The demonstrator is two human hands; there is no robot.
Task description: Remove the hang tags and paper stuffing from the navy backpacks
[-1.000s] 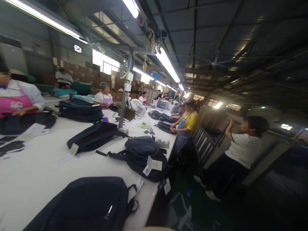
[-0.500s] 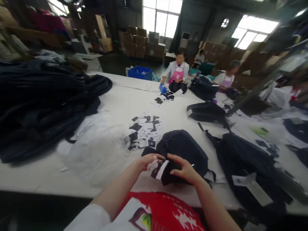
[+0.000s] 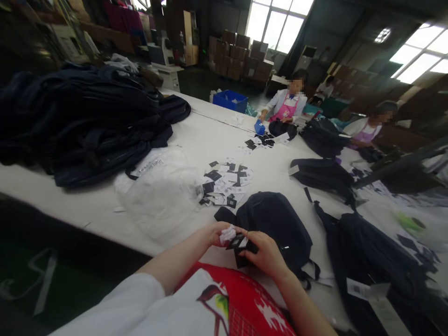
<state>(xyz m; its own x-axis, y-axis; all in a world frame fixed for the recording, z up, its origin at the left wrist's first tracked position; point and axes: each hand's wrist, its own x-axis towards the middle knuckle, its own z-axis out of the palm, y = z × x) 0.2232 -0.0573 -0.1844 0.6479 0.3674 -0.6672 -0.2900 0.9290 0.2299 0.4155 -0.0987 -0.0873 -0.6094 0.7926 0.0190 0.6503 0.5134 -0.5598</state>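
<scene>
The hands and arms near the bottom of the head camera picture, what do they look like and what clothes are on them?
Both the left hand and right hand are bare, without gloves. The forearms are uncovered. A short white fabric sleeve covers the left upper arm, beside a red printed shirt front.

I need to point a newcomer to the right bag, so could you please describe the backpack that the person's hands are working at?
On the long white table, pass the scattered black and white tags toward the near edge. There lies a dark backpack, directly under the left hand and right hand, which pinch a small tag together. Unlike the neighbouring backpacks, it is the only one being touched.
</scene>
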